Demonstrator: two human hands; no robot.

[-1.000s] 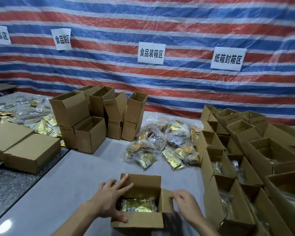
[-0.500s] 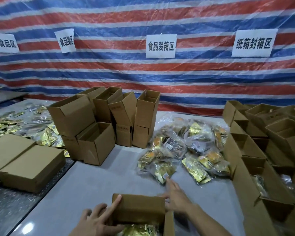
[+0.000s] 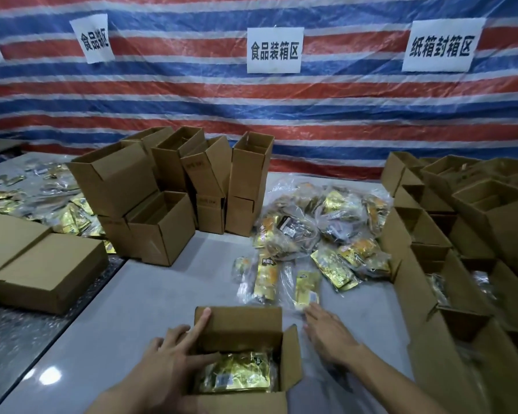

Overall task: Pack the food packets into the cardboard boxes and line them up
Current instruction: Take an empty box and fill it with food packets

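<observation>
1. Left hand [image 3: 168, 363]: fingers straight, pressing the open cardboard box [image 3: 238, 321] at its 9 o'clock wall, apparently steadying it for loading; nothing gripped.
2. Right hand [image 3: 329, 333]: fingers [image 3: 314, 318] extended and empty, low over the table [image 3: 150, 294].
3. Gold food packet [image 3: 307, 286]: just beside those fingertips at their 12 o'clock, probably the next pick; a packed gold packet [image 3: 237, 375] already lies inside the box.

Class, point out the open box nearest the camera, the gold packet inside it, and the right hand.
open box [image 3: 243, 321], head view, far flap.
gold packet [image 3: 237, 375], head view, middle of foil face.
right hand [image 3: 329, 339], head view, back of hand.
</observation>
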